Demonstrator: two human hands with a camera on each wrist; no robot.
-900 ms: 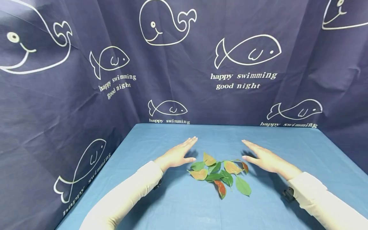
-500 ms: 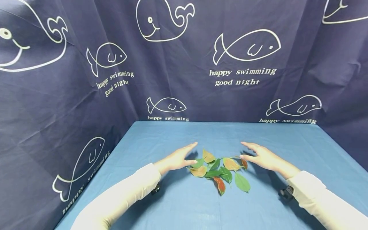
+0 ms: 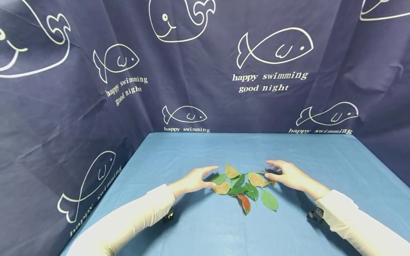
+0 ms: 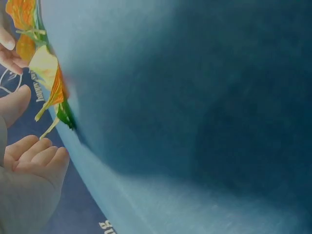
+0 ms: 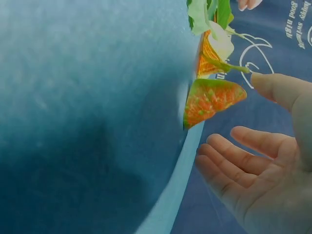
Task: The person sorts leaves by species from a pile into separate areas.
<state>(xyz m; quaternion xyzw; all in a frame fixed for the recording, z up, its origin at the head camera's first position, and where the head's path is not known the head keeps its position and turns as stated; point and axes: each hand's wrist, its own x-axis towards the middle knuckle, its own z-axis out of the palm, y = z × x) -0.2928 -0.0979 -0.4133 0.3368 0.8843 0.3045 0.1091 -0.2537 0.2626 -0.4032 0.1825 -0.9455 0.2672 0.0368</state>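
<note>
A loose cluster of green, yellow-orange and red leaves lies mid-table. At its left end are a green leaf (image 3: 219, 178) and a yellow-orange leaf (image 3: 221, 188). My left hand (image 3: 194, 180) hovers beside them, thumb and fingers apart and gently bent, nothing held. On the other side my right hand (image 3: 290, 175) is spread the same way, close to an orange leaf (image 3: 257, 180); a red-green leaf (image 5: 212, 100) stands before its fingers in the right wrist view. Nearer the front lie a red leaf (image 3: 245, 204) and a broad green leaf (image 3: 269, 200).
A blue cloth (image 3: 205, 227) covers the table. Dark blue curtains (image 3: 221, 92) printed with white fish, whales and words rise at the back and both sides. A small dark wrist camera (image 3: 316, 215) hangs under the right sleeve.
Both hands have come lower and closer to the leaves, and their fingers have gone from nearly straight to gently bent. The head view has tilted slightly downward. The leaves keep their arrangement.
</note>
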